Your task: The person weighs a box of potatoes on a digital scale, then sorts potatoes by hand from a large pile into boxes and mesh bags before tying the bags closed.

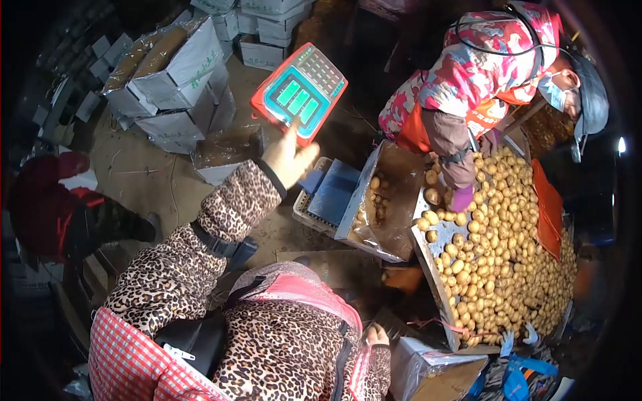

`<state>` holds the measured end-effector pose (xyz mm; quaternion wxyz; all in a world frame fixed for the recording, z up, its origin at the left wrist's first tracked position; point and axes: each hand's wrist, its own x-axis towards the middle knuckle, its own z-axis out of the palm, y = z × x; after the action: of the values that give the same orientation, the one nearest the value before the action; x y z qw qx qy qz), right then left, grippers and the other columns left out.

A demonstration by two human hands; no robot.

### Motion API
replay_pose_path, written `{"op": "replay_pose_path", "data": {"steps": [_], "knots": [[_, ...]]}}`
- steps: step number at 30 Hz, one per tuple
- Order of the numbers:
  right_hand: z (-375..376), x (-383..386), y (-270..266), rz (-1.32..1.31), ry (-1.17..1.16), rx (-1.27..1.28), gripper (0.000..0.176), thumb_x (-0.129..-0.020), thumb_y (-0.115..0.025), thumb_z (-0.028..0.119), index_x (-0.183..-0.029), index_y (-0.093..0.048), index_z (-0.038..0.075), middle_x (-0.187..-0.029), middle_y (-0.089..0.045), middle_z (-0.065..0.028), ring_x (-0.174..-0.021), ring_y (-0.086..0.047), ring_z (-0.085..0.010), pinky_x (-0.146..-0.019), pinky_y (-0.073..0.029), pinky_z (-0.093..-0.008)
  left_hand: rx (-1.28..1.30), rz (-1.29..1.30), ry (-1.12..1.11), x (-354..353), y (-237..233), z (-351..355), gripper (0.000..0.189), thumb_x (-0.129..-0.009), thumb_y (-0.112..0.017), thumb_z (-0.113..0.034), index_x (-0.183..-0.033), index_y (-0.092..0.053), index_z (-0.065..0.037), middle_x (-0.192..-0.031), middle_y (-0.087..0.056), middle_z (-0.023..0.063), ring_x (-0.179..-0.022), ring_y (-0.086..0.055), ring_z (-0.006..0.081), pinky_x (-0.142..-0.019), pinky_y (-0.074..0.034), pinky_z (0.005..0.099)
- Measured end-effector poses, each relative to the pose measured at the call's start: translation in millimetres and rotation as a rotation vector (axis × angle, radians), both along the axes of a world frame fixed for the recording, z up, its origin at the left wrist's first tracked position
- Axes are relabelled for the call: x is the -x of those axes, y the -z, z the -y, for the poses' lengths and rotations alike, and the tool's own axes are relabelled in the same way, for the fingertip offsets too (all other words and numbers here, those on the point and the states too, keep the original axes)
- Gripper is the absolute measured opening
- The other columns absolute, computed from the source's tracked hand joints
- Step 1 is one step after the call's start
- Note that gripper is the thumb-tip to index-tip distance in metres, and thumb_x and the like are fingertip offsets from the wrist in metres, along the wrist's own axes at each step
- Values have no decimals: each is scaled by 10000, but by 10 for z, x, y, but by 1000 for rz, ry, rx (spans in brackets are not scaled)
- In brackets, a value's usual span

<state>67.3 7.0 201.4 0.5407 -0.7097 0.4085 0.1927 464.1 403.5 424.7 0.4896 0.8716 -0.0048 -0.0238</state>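
Note:
My left hand [290, 158] is stretched toward the lower edge of a red-rimmed electronic scale [301, 90], with a fingertip at its teal display panel and the fingers apart. Three green readouts are lit on it. Below and right of that hand, an open cardboard box [394, 200] lined with plastic holds some potatoes. My right hand [376, 333] is low at my right side, beside a plastic-wrapped box [435, 374]; its fingers look curled, and what they hold, if anything, is hidden.
Potatoes [501, 247] cover a sorting table on the right. A co-worker [488, 73] leans over it, gloved hand among them. Blue-gloved hands [515, 341] of another person are at its lower edge. Stacked cartons [177, 73] stand upper left; a person in dark red [50, 200] is far left.

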Motion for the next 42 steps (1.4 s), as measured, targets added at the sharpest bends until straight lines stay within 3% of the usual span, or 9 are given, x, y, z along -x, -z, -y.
{"op": "replay_pose_path", "data": {"steps": [1, 3, 4, 7, 9, 13, 27, 34, 42], "knots": [[126, -137, 59, 46, -98, 75, 419, -914, -520, 211, -1267, -495, -14, -1039, -644, -138, -906, -612, -207, -825, -474, -290, -57, -74, 29, 94, -32, 91, 598, -866, -570, -332, -1327, -364, -11, -756, -646, 162, -648, -637, 298, -594, -506, 373], [377, -413, 143, 226, -126, 56, 391, -907, -555, 171, -1237, -492, -28, -785, -601, -46, -621, -540, -106, -574, -459, -242, -245, -114, 302, 368, 291, 338, 472, -875, -538, -326, -1223, -466, -15, -822, -652, 183, -690, -639, 326, -609, -519, 395], [382, -541, 24, 259, -43, -48, 385, -911, -545, 180, -1232, -501, -28, -819, -614, -45, -654, -550, -104, -602, -463, -236, -381, -93, 502, 548, 471, 442, 462, -874, -521, -339, -1215, -475, -31, -863, -650, 199, -730, -639, 347, -657, -523, 421], [115, -1305, -1389, 317, -313, 444, 379, -912, -518, 198, -1231, -536, -5, -1153, -616, -189, -1052, -602, -249, -932, -440, -324, -604, -465, 653, 1067, 991, 872, 485, -864, -481, -393, -1224, -492, -69, -1052, -619, 230, -911, -625, 375, -821, -501, 473], [511, -1293, -1217, 498, -192, 400, 375, -909, -524, 118, -1246, -509, -46, -1191, -580, -215, -1073, -579, -267, -952, -432, -343, -802, -591, 801, 1244, 1160, 1122, 532, -845, -489, -422, -1242, -488, -68, -1111, -605, 216, -1015, -601, 340, -889, -474, 458], [1263, -1294, -1380, 823, -291, 1047, 380, -878, -563, 87, -1224, -519, -62, -1166, -578, -235, -1036, -581, -364, -928, -455, -391, -971, -699, 860, 1168, 1028, 1653, 542, -847, -486, -406, -1257, -476, -51, -1123, -609, 197, -1050, -592, 311, -904, -463, 443], [2415, -522, -1067, 506, -225, 928, 467, -812, -579, 126, -1258, -498, 17, -1293, -431, -209, -1178, -421, -388, -1002, -351, -478, -614, 82, 965, 1233, 625, 3429, 539, -831, -535, -177, -1300, -389, 43, -1306, -446, 253, -1240, -417, 369, -1052, -334, 406], [2084, 19, -1557, 467, -188, 840, 396, -818, -565, 124, -1196, -529, 13, -1220, -507, -215, -1103, -495, -386, -954, -395, -460, -310, 713, 1617, 1287, 784, 4672, 687, -737, -604, -407, -1287, -434, -31, -1339, -442, 176, -1263, -403, 325, -1041, -305, 480], [2263, -94, -1541, 317, -126, 864, 335, -835, -521, 132, -1149, -560, 25, -1207, -520, -202, -1113, -500, -362, -939, -413, -445, -360, 942, 1617, 816, 1389, 5645, 634, -744, -592, -449, -1301, -457, -177, -1382, -422, 76, -1287, -370, 261, -1050, -255, 558]]}}
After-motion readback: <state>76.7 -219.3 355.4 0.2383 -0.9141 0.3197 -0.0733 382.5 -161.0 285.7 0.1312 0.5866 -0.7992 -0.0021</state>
